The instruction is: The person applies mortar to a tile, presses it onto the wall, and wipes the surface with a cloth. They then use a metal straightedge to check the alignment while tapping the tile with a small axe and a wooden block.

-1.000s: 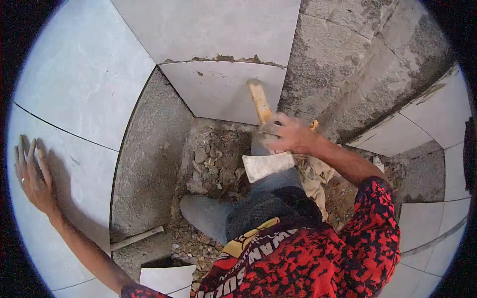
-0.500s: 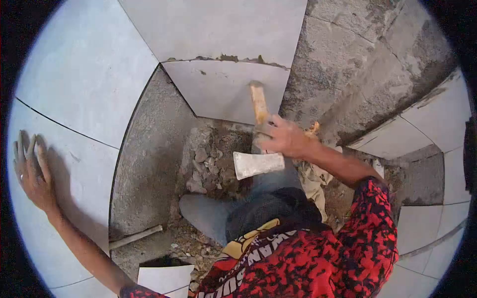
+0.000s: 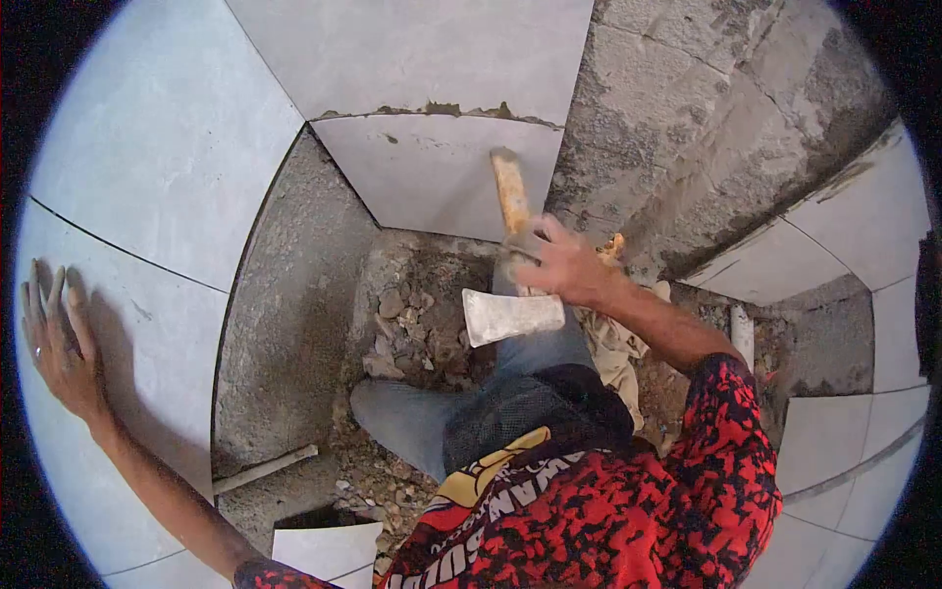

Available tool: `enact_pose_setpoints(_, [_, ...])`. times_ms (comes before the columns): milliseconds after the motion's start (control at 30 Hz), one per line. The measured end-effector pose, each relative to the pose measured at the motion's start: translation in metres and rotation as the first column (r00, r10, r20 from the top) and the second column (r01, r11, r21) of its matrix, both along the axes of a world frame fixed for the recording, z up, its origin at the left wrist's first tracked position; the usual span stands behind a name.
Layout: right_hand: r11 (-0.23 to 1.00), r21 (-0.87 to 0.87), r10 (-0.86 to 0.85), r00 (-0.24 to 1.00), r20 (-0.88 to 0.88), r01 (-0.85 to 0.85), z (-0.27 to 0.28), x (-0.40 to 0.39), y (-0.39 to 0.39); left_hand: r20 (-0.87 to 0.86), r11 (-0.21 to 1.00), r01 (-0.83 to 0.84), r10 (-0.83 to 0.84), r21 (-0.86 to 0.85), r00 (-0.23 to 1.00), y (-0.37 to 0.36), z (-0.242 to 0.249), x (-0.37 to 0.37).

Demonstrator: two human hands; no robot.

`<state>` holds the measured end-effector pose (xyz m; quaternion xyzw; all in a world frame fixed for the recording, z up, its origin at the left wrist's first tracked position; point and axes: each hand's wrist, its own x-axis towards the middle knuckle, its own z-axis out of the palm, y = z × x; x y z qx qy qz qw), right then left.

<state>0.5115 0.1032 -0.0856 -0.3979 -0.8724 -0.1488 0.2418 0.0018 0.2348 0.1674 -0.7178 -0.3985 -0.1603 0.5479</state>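
My right hand is wrapped around a hatchet, gripping it just above the pale metal head. Its worn wooden handle points up, and the handle's end overlaps the lower wall tile in front of me. Part of the grip is blurred. My left hand lies flat with fingers spread on a large light grey tile at the left; a ring shows on one finger. Grey mortar sits along the joint above the front tile.
Rubble covers the ground near my knees. A pipe juts out at the lower left, by a loose white tile. Beige cloth lies beside my leg. Bare concrete rises at the right, with more tiles beyond.
The view has shifted slightly. My right hand still grips the hatchet in nearly the same place, and my left hand stays flat on the tile.
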Motion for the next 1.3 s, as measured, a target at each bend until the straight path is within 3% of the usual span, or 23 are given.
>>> enact_pose_setpoints(167, [1.000,-0.024,-0.001,0.998,-0.060,0.000,0.002,-0.001,-0.001,0.010,0.996,0.083,-0.082,-0.035,0.997,0.001,0.003,-0.002])
enact_pose_setpoints(233, [0.997,-0.041,-0.075,0.968,-0.241,0.067,-0.003,0.010,0.005,-0.031,0.999,-0.035,0.035,-0.005,0.999,0.007,0.003,-0.015])
enact_pose_setpoints(267, [0.997,-0.027,-0.081,0.967,-0.243,0.077,-0.007,0.017,0.005,-0.031,1.000,-0.025,0.025,0.009,0.999,0.007,0.005,-0.011])
enact_pose_setpoints(333, [0.942,0.125,-0.255,0.906,-0.339,0.312,-0.025,0.033,-0.007,-0.085,0.994,-0.095,0.098,0.045,0.992,0.000,0.005,-0.003])
enact_pose_setpoints(367, [0.939,-0.064,-0.305,0.730,-0.611,0.338,-0.033,0.036,-0.021,-0.090,0.995,-0.087,0.091,0.045,0.992,0.002,0.005,-0.006])
enact_pose_setpoints(400, [0.936,-0.068,-0.312,0.724,-0.616,0.346,-0.035,0.034,-0.029,-0.104,0.997,-0.053,0.059,0.059,0.993,0.005,0.006,-0.011])
enact_pose_setpoints(433, [0.926,-0.157,-0.275,0.329,-0.903,0.343,-0.037,0.032,-0.038,-0.122,0.997,-0.012,0.021,0.071,0.992,0.007,0.007,-0.013])
enact_pose_setpoints(467, [0.924,-0.228,-0.189,-0.152,-0.970,0.307,-0.040,0.032,-0.045,-0.135,0.997,0.009,0.000,0.071,0.991,0.006,0.009,-0.009])
enact_pose_setpoints(500, [0.917,-0.230,-0.183,-0.169,-0.968,0.326,-0.045,0.041,-0.050,-0.118,0.998,0.015,-0.008,0.057,0.993,0.003,0.010,-0.002])
enact_pose_setpoints(567, [0.931,-0.306,-0.081,-0.705,-0.705,0.198,-0.057,0.066,-0.059,-0.113,0.997,0.053,-0.047,0.051,0.992,-0.002,0.013,0.013])
enact_pose_setpoints(600, [0.928,-0.299,-0.056,-0.713,-0.699,0.221,-0.057,0.070,-0.062,-0.135,0.993,0.091,-0.081,0.071,0.988,-0.005,0.010,0.020])
enact_pose_setpoints(667, [0.946,-0.189,0.134,-0.850,-0.510,0.263,-0.058,0.076,-0.070,-0.168,0.984,0.150,-0.133,0.093,0.977,-0.008,0.008,0.019])
enact_pose_setpoints(733, [0.944,-0.163,0.191,-0.877,-0.441,0.288,-0.078,0.083,-0.076,-0.114,0.989,-0.086,0.099,0.117,0.989,-0.006,0.008,0.014])
enact_pose_setpoints(767, [0.947,-0.139,0.221,-0.899,-0.378,0.291,-0.085,0.086,-0.076,-0.169,0.985,0.083,-0.058,0.150,0.984,-0.008,0.004,0.027])
enact_pose_setpoints(800, [0.944,-0.138,0.231,-0.899,-0.372,0.300,-0.091,0.088,-0.076,-0.175,0.984,0.095,-0.067,0.152,0.982,-0.007,0.004,0.030])
enact_pose_setpoints(867, [0.935,-0.198,0.176,-0.871,-0.458,0.293,-0.102,0.090,-0.072,-0.151,0.990,0.029,-0.007,0.141,0.989,-0.011,0.006,0.030])
enact_pose_setpoints(967, [0.954,-0.221,0.063,-0.860,-0.507,0.200,-0.114,0.093,-0.042,-0.212,0.986,0.069,-0.035,0.154,0.977,-0.002,0.007,0.013])
enact_pose_setpoints(1100, [0.956,-0.215,0.083,-0.886,-0.456,0.200,-0.091,0.084,-0.031,-0.223,0.984,0.114,-0.082,0.135,0.971,-0.007,0.010,0.020])
enact_pose_setpoints(1200, [0.981,-0.159,0.017,-0.866,-0.500,0.111,-0.076,0.081,-0.049,-0.109,0.997,-0.025,0.033,0.074,0.993,-0.011,0.009,0.022])
enact_pose_setpoints(1300, [0.946,-0.219,0.100,-0.857,-0.506,0.240,-0.074,0.078,-0.052,-0.134,0.989,0.023,-0.003,0.145,0.991,-0.009,0.004,0.031])
